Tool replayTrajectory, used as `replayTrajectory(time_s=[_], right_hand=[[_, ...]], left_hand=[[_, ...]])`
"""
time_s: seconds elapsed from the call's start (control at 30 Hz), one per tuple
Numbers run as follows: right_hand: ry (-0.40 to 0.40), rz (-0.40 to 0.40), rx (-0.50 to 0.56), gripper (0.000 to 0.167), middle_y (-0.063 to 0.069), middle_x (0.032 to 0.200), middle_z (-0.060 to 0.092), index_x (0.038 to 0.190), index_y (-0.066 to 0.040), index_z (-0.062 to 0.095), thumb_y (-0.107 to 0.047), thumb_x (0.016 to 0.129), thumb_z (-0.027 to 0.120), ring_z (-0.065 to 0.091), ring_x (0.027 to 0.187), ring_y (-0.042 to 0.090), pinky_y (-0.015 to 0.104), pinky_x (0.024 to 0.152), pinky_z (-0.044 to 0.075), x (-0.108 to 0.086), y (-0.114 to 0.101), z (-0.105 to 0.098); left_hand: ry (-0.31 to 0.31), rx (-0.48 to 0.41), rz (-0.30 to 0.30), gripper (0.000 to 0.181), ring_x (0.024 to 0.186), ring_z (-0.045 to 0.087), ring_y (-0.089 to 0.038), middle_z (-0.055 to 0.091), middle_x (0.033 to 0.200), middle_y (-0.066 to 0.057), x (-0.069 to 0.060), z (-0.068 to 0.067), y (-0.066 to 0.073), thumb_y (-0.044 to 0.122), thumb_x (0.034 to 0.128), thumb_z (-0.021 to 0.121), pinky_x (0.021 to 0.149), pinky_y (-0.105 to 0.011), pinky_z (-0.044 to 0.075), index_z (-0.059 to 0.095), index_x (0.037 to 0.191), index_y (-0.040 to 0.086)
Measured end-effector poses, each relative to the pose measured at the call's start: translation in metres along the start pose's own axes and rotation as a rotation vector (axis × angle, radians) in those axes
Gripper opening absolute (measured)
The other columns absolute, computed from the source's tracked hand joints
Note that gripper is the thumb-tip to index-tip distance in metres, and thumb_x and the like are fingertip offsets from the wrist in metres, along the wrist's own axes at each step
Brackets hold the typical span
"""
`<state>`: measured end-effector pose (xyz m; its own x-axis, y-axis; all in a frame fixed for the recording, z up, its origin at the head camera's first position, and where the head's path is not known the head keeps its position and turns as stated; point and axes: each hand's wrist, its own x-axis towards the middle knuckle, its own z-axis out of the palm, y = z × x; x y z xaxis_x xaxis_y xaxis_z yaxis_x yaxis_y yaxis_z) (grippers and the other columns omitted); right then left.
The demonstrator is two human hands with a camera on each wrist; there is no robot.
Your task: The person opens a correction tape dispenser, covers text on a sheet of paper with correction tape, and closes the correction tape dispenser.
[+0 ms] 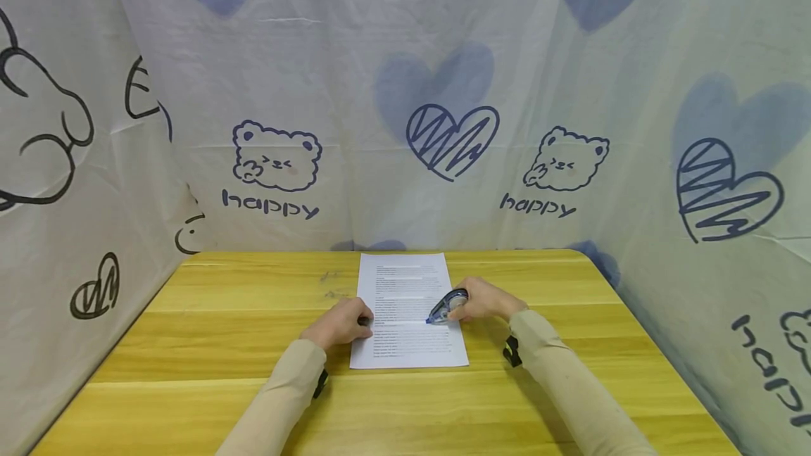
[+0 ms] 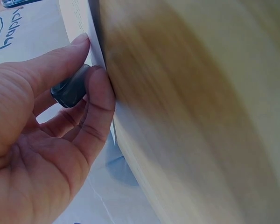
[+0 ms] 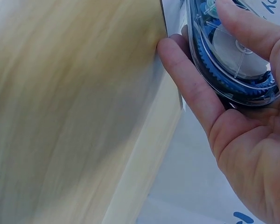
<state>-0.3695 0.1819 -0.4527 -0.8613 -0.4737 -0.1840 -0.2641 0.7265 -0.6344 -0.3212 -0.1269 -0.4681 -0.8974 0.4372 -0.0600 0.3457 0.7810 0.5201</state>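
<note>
We saw a printed white sheet (image 1: 408,340) lying flat near the far edge of a yellow wood-grain table (image 1: 222,329), its lines of text running crosswise to us, probably squared that way so each line could be followed. Pale bands crossed the text; we could not tell for certain whether they were tape. The right hand (image 1: 488,299) had a closed grip on a clear and blue correction tape dispenser (image 1: 448,305), thumb on one flat side and fingers behind. The dispenser leaned with its blue tip down at the sheet, right of centre, likely so the tip could meet the print. In the right wrist view, one finger stretched down by the sheet's edge, perhaps as a support. The left hand (image 1: 338,322) lay at the sheet's left edge, seemingly to steady it. Its fingers were curled, and its grip was closed around a small dark piece (image 2: 71,88), possibly a cap kept out of the way. Behind the table hung a patterned white curtain (image 1: 355,55).
</note>
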Motion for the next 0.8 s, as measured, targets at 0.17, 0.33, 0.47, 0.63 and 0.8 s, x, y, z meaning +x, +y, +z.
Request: replayTrajectory(time_s=[0.17, 0.33, 0.47, 0.63, 0.8], right_hand=[[0.005, 0.003, 0.007, 0.015, 0.001, 0.076, 0.071, 0.092, -0.008, 0.074, -0.014, 0.08, 0.081, 0.06, 0.063, 0.013, 0.031, 0.061, 0.053, -0.001, 0.002, 0.0], [0.004, 0.007, 0.024, 0.015, 0.002, 0.076, 0.071, 0.092, -0.008, 0.073, -0.014, 0.08, 0.081, 0.062, 0.063, 0.015, 0.031, 0.061, 0.053, 0.0, 0.003, -0.001], [0.007, 0.016, 0.022, 0.015, 0.002, 0.076, 0.071, 0.092, -0.008, 0.073, -0.015, 0.081, 0.08, 0.062, 0.064, 0.015, 0.032, 0.063, 0.054, -0.001, 0.003, -0.001], [0.031, 0.05, 0.064, 0.02, 0.003, 0.08, 0.071, 0.095, -0.007, 0.072, -0.016, 0.079, 0.082, 0.065, 0.068, 0.016, 0.032, 0.066, 0.056, -0.003, 0.007, -0.002], [0.049, 0.074, 0.15, 0.027, 0.005, 0.085, 0.072, 0.1, -0.002, 0.07, -0.013, 0.079, 0.082, 0.068, 0.074, 0.019, 0.032, 0.07, 0.058, -0.007, 0.017, -0.003]], left_hand=[[0.003, 0.0, 0.002, 0.011, 0.057, 0.039, -0.011, 0.045, 0.06, 0.002, 0.0, 0.0, 0.0, 0.003, 0.086, 0.073, 0.054, -0.024, 0.032, 0.068, 0.076, 0.006], [0.003, 0.007, 0.002, 0.007, 0.058, 0.04, -0.012, 0.049, 0.063, 0.001, 0.001, 0.0, -0.001, 0.004, 0.0859, 0.073, 0.055, -0.024, 0.032, 0.071, 0.08, 0.006], [0.003, 0.007, 0.003, 0.008, 0.058, 0.039, -0.012, 0.048, 0.062, 0.001, 0.001, 0.001, -0.002, 0.004, 0.086, 0.073, 0.055, -0.024, 0.032, 0.071, 0.079, 0.007], [0.006, 0.011, 0.023, 0.014, 0.057, 0.037, -0.012, 0.042, 0.059, 0.002, 0.002, 0.0, -0.002, 0.003, 0.0863, 0.073, 0.054, -0.024, 0.03, 0.067, 0.074, 0.007], [-0.003, 0.009, 0.024, 0.018, 0.056, 0.035, -0.012, 0.038, 0.058, 0.003, 0.003, 0.001, -0.002, 0.004, 0.0864, 0.073, 0.054, -0.025, 0.03, 0.064, 0.071, 0.008]])
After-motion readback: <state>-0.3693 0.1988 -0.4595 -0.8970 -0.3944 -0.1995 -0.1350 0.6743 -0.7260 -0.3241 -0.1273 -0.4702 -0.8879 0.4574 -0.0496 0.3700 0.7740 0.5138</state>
